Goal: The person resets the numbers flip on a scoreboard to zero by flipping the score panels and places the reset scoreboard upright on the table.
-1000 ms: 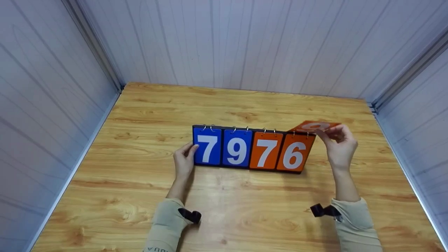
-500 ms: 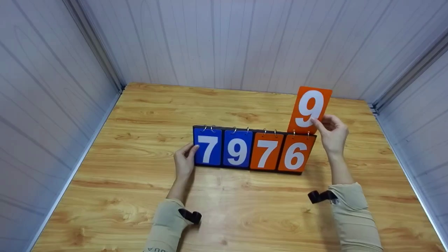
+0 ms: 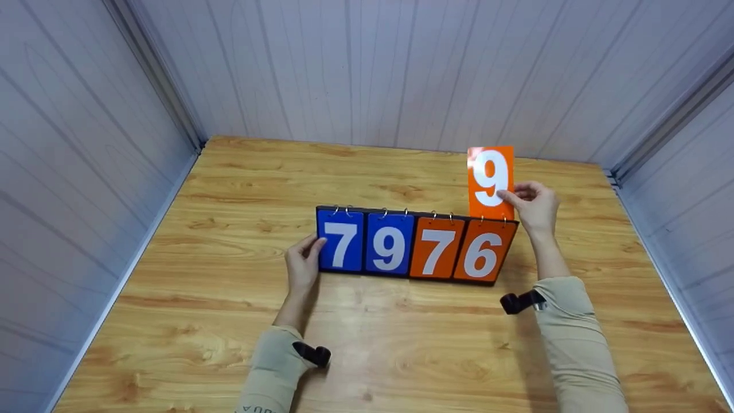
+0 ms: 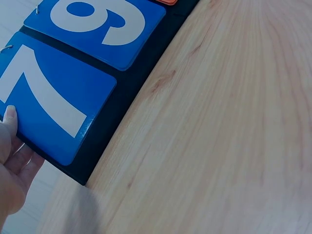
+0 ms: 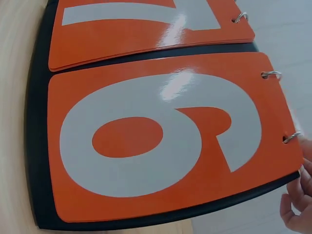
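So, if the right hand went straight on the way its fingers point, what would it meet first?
The right hand would most likely meet the orange 9 card first: it is pinching that card above the scoreboard. What lies past it is uncertain, as depth is unclear.

Left hand (image 3: 301, 265), right hand (image 3: 539, 210): 2 pinch grips, right farther forward.

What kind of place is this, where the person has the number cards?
Probably a small booth for filming hands, though I can't be sure. Pale panelled walls stand on three sides of a wood-patterned surface, and there's a black wrist camera on each arm.
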Demonstrator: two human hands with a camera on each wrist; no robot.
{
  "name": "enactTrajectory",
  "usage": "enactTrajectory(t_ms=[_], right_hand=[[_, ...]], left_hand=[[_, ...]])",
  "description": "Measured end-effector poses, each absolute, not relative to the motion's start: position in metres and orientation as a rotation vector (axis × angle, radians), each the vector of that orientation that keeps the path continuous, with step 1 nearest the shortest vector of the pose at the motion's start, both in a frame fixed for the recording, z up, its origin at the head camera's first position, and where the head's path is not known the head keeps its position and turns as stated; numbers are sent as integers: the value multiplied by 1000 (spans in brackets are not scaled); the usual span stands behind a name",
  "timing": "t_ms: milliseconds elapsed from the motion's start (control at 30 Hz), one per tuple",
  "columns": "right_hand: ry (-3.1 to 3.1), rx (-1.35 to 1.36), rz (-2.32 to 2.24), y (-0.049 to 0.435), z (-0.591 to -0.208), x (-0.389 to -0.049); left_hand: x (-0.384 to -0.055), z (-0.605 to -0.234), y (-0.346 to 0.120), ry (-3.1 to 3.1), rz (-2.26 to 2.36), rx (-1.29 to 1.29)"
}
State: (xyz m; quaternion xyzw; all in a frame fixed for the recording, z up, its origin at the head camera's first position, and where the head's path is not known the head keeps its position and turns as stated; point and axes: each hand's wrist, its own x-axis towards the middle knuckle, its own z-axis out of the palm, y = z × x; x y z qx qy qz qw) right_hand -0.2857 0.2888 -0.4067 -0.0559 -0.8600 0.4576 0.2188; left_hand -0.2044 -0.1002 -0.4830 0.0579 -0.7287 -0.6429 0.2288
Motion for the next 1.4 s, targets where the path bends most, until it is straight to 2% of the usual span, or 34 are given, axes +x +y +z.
enactTrajectory(t_ms=[233,467,867,1167,1400], right_hand=[[-2621,-236,1139,292,-411,-288],[-2552,-221,1235,295,-416,-279],[-2193,-214,1383,292,-437,-241],[-2188,-230,1424,286,-463,-211],[-2203,-215,1356,278,-482,-202]], left_hand=[[-205,-485,-101,-1981,-1776,131],[-203,-483,-101,-2003,-1716,106],[-203,-484,-100,-2001,-1732,145],[-204,-482,-100,-1989,-1754,150],[-203,-482,-100,-2009,-1720,151]])
